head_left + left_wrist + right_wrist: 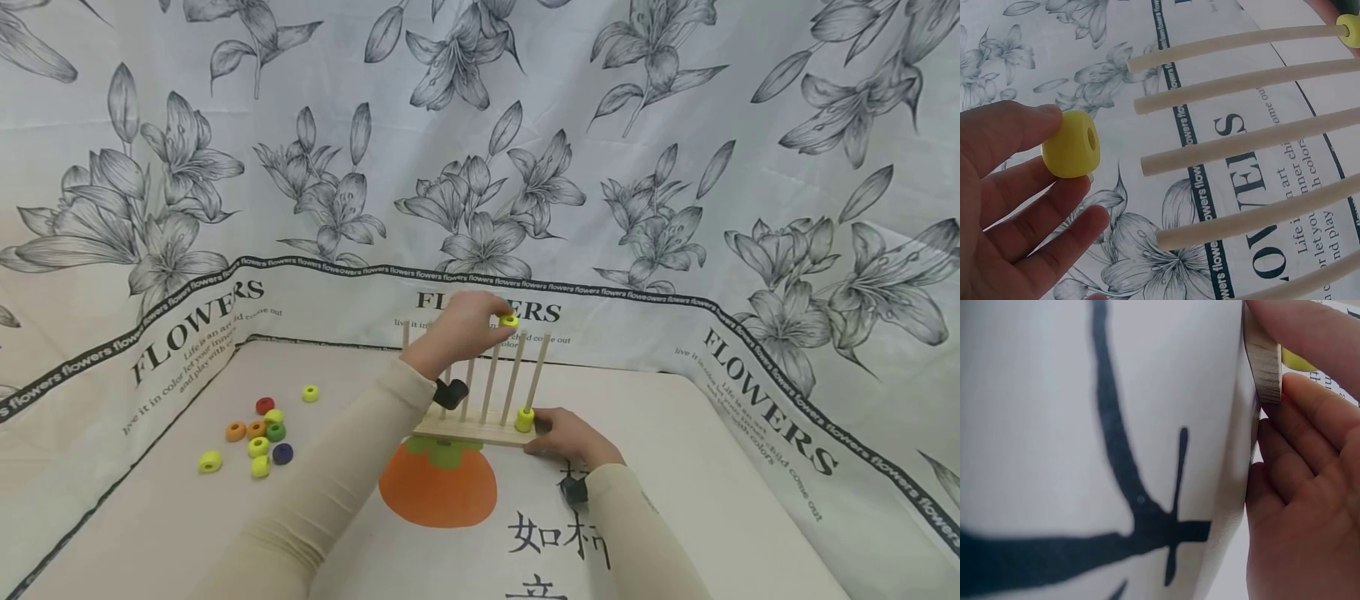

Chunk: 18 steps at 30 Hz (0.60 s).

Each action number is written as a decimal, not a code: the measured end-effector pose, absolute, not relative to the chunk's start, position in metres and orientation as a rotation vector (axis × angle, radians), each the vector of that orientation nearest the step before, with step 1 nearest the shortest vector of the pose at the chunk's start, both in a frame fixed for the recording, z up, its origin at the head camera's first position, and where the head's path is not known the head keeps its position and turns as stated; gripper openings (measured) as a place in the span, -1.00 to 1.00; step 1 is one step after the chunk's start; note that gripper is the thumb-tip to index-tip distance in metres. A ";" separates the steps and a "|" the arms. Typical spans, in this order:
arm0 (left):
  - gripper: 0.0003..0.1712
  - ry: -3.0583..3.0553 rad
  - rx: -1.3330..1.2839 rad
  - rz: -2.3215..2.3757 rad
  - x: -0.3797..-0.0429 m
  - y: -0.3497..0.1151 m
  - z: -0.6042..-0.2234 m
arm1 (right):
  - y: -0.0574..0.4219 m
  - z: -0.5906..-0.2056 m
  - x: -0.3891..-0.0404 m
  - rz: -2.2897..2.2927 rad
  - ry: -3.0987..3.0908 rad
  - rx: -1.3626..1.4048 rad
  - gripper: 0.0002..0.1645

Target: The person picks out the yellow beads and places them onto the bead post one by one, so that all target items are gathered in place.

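My left hand [468,325] is raised above the wooden peg stand [480,432] and pinches a yellow bead [1071,145] between thumb and fingers. The bead's hole faces the pegs in the left wrist view, and the bead is apart from the peg tips. My right hand [573,437] holds the right end of the stand's base [1265,369], thumb on one side and fingers on the other. Yellow beading [525,420] sits low on the rightmost peg [537,375]. My left forearm hides part of the stand's left side.
Several loose beads lie on the left of the table, among them a red bead [265,406], a green bead [275,432] and a dark blue bead [282,453]. An orange persimmon print [438,487] lies before the stand. A flowered curtain [480,208] encloses the table.
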State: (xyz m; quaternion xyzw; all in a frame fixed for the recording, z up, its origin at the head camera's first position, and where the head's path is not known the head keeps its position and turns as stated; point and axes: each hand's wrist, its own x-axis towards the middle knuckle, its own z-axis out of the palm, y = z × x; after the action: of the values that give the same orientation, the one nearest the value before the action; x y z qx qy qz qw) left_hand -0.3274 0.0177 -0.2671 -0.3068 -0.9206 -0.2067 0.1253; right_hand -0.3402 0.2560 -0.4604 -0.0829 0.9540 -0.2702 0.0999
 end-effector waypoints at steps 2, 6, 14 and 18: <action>-0.60 -2.673 -0.902 -0.608 -0.328 0.022 -0.269 | 0.256 -0.460 -0.340 -0.799 2.820 -0.243 -0.14; -0.60 -2.659 -0.914 -0.622 -0.330 0.030 -0.271 | 0.255 -0.460 -0.340 -0.810 2.818 -0.246 -0.16; -0.60 -2.655 -0.887 -0.603 -0.334 0.047 -0.276 | 0.257 -0.463 -0.341 -0.823 2.815 -0.254 -0.18; -0.62 -2.630 -0.900 -0.624 -0.335 0.054 -0.278 | 0.256 -0.461 -0.339 -0.819 2.824 -0.232 -0.18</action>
State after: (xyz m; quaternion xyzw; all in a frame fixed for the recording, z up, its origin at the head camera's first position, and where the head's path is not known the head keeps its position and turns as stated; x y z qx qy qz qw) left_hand -0.3345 0.0537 -0.2781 -0.3124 -0.9134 -0.2166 0.1459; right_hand -0.3390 0.2561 -0.4605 -0.0782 0.9530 -0.2764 0.0961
